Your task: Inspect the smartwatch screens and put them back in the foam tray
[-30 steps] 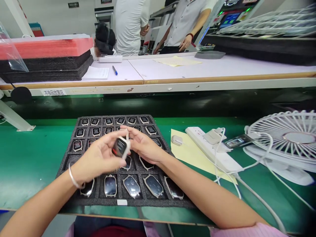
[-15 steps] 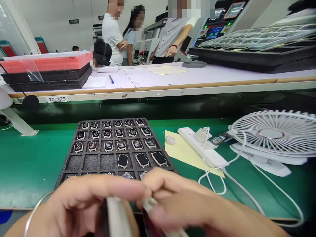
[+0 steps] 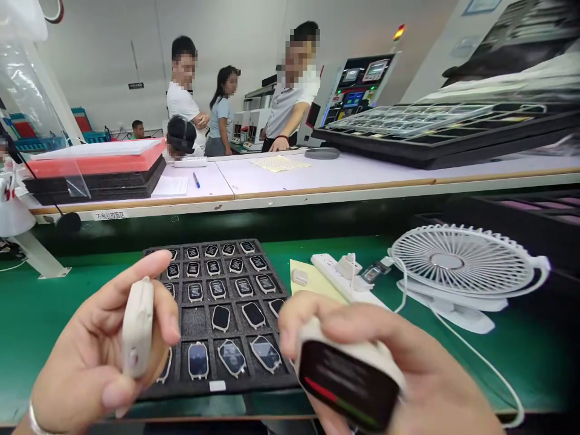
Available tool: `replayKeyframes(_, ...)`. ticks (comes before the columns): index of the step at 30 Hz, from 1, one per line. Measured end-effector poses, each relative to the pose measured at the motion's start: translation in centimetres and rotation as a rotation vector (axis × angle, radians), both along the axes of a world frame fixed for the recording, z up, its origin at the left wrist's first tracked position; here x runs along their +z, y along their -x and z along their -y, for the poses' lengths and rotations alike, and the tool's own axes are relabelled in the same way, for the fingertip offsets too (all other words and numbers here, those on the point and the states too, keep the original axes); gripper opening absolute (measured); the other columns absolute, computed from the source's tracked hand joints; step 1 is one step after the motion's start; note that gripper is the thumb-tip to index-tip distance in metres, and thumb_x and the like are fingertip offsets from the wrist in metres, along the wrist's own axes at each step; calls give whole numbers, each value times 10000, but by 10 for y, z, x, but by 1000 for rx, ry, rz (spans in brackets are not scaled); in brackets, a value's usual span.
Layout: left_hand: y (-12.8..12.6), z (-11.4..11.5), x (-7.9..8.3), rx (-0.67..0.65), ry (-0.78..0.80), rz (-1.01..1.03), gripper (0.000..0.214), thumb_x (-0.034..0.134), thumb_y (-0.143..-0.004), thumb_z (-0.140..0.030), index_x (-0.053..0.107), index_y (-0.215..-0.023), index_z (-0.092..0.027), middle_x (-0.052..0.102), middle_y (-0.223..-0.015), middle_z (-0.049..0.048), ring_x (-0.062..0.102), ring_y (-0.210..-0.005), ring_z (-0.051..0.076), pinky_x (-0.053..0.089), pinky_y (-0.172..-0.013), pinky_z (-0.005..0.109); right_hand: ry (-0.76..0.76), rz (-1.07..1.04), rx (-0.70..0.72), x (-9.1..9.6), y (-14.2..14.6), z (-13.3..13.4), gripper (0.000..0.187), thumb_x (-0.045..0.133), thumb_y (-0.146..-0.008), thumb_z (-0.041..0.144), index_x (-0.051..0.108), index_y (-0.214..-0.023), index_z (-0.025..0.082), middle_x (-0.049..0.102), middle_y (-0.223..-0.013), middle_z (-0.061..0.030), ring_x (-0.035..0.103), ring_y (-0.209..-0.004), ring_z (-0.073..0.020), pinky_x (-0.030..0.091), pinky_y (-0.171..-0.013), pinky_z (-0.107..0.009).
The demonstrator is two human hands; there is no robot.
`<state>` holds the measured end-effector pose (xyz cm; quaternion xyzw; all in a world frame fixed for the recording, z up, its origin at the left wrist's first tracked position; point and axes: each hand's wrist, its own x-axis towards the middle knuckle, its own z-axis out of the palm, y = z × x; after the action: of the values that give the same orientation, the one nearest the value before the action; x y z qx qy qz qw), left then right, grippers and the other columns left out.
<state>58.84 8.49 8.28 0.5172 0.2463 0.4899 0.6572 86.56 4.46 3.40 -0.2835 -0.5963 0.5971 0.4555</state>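
My left hand [image 3: 90, 344] grips a beige smartwatch case [image 3: 138, 326] edge-on, its side button facing me and its screen out of sight. In my right hand [image 3: 385, 338] is a second smartwatch [image 3: 348, 386], tilted, with a lit dark screen showing red and green marks, blurred by motion. Neither watch has a strap that I can see. Behind and between my hands lies a black foam tray [image 3: 194, 321] whose compartments hold several watch cases, most with text on their screens. My left hand covers part of its left side.
Right of the tray lie a yellow sheet [image 3: 312, 279], a white power strip [image 3: 326, 266] with cables and a white fan [image 3: 457, 266]. A raised shelf [image 3: 272, 181] behind carries stacked foam [image 3: 95, 181] and black trays [image 3: 435, 151]. Several people are beyond it.
My hands have moved apart, each with its watch. The right watch's screen now faces me. The camera view has tilted up and shifted, showing more of the tray's front row.
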Motion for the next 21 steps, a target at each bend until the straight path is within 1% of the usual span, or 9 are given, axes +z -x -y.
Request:
replayKeyframes(2, -5, -11, 9, 19, 16, -2, 604, 913, -605, -378, 720, -1176, -428, 630, -779, 2, 204, -356, -19, 220, -312, 191, 20, -130, -58, 5, 4, -19, 565, 792, -773, 573, 611, -1282, 409, 675, -1143, -85, 612, -478, -90, 503, -501, -262)
replayKeyframes(5, -8, -32, 17, 44, -46, 9, 603, 910, -618, -370, 716, -1188, -405, 638, -800, 4, 226, -360, -22, 258, -324, 180, 4, -205, -66, 20, 8, -50, 535, 802, -797, 491, 616, -1289, 394, 697, -1135, -87, 621, -488, -103, 515, -495, -277)
replayKeyframes(8, -13, -55, 22, 52, -130, 8, 578, 884, -668, -344, 707, -1217, -371, 653, -849, 18, 356, -407, 0, 352, -383, 166, 12, -288, -93, 37, 10, -78, 489, 820, -795, 387, 646, -1252, 393, 708, -1150, -70, 638, -545, -118, 546, -546, -307)
replayKeyframes(11, -24, -76, 19, 65, -144, -17, 566, 848, -722, -259, 682, -1256, -349, 660, -902, 24, 470, -518, 31, 437, -482, 153, 36, -356, -126, 42, 13, -102, 469, 824, -775, 295, 673, -1215, 355, 712, -1155, -65, 644, -605, -129, 558, -601, -319)
replayKeyframes(13, -32, -89, 10, 60, -122, -33, 576, 830, -740, -231, 657, -1281, -327, 662, -922, 27, 483, -563, 39, 453, -524, 150, 70, -372, -138, 37, 14, -116, 482, 816, -764, 260, 666, -1217, 329, 702, -1191, -74, 643, -641, -135, 562, -628, -322)
replayKeyframes(16, -40, -107, -10, 59, -40, -58, 579, 822, -739, -217, 623, -1279, -271, 655, -933, 29, 483, -605, 51, 451, -544, 152, 150, -401, -152, 19, 15, -133, 447, 777, -802, 280, 643, -1228, 289, 701, -1187, -90, 645, -700, -140, 566, -687, -321)
replayKeyframes(18, -43, -119, -25, 87, 32, -90, 585, 825, -720, -208, 599, -1259, -233, 648, -936, 28, 492, -639, 65, 445, -538, 154, 213, -431, -145, 7, 16, -143, 403, 748, -841, 308, 639, -1226, 258, 716, -1134, -93, 652, -729, -137, 559, -715, -301)
replayKeyframes(21, -44, -135, -48, 160, 99, -130, 604, 829, -688, -199, 563, -1230, -200, 642, -942, 22, 502, -670, 78, 424, -513, 153, 271, -474, -121, -9, 18, -157, 390, 728, -871, 347, 638, -1231, 226, 733, -1091, -99, 670, -741, -138, 547, -728, -282)
